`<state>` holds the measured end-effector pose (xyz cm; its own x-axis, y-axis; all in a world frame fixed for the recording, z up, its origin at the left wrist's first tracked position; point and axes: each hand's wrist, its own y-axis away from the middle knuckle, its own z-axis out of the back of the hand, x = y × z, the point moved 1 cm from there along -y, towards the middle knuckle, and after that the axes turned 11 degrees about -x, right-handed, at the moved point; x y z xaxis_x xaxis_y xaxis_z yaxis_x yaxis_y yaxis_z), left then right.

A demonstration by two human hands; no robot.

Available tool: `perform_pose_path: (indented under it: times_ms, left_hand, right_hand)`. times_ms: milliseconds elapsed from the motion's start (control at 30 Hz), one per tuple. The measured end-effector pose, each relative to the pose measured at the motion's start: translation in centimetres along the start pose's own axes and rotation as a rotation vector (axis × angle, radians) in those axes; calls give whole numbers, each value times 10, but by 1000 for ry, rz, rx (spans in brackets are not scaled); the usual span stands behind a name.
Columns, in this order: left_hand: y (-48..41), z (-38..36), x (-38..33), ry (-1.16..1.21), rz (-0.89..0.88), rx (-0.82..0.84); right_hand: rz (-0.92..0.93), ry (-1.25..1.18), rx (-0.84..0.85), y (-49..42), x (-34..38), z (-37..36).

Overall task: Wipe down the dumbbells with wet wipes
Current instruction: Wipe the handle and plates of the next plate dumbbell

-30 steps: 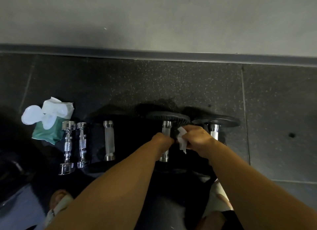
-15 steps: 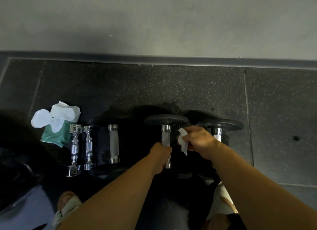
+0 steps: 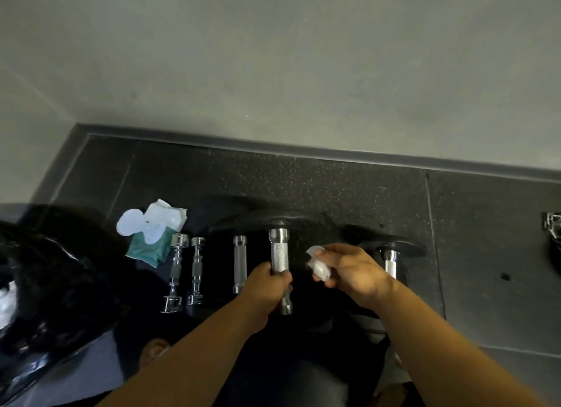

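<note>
A dumbbell with a knurled chrome handle [image 3: 279, 256] and a black plate [image 3: 282, 219] at its far end lies on the dark floor. My left hand [image 3: 267, 280] grips the near part of that handle. Just to the right, off the bar, my right hand [image 3: 349, 268] holds a crumpled white wet wipe [image 3: 318, 262]. A second plated dumbbell [image 3: 391, 264] lies right of my right hand. To the left lie a plain chrome bar [image 3: 239, 264] and two small chrome dumbbells [image 3: 185, 268].
A green wet-wipe pack [image 3: 148, 239] with its white lid open and a wipe sticking out lies at the left. A black plastic bag [image 3: 45, 288] fills the lower left. The grey wall's skirting [image 3: 273, 148] runs along the back. A metal object [image 3: 552, 224] shows at the right edge.
My right hand has drawn the wipe off the handle to the right. My left hand has slid nearer along the bar, baring more of the handle. The view has tilted up.
</note>
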<state>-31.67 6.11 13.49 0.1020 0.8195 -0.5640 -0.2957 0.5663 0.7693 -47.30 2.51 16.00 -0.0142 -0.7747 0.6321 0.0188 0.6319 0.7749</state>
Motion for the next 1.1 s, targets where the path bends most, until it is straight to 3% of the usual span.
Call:
perform_pose_path:
  times_ms: [367, 633, 800, 1100]
  left_hand:
    - [93, 128, -56, 150, -171, 51]
    - [117, 197, -73, 115, -216, -35]
    - [110, 216, -83, 163, -202, -36]
    - [99, 235, -91, 209, -212, -40]
  right_hand:
    - [138, -221, 166, 89, 54, -76]
    - [207, -257, 323, 128, 84, -133]
    - [135, -288, 277, 132, 95, -161]
    - [261, -93, 98, 142, 114, -200]
